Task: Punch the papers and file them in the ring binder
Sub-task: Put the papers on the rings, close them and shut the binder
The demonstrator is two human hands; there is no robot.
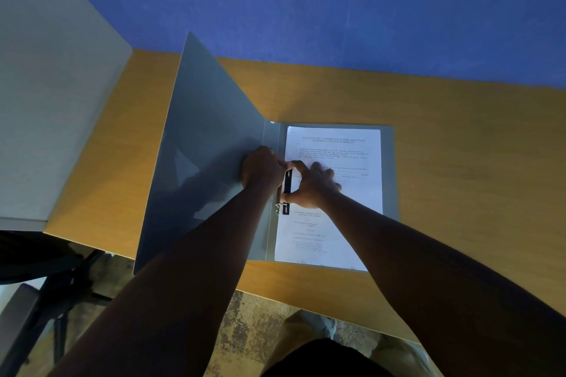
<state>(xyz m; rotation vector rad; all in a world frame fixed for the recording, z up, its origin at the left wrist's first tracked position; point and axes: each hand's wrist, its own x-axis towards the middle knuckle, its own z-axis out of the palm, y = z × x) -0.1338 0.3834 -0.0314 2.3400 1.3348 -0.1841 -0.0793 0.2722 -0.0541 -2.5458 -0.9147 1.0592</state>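
Papers (pixel 333 190) lay in the open binder (pixel 214 162) on the desk (pixel 459 147). The black clamp bar (pixel 287 185) ran near-to-far between both hands. Right hand (pixel 312 185) spanned it with thumb and forefinger spread; left hand (pixel 263 168) curled at its far end, grip probably pinching, unclear.

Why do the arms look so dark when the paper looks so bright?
In the head view the light is dim and bluish; the white paper reflects it strongly, while the forearms sit in shadow. The left hand casts a shadow on the raised grey folder cover. The wide-angle lens bends the wooden table edges, and the small print is too blurred to read.
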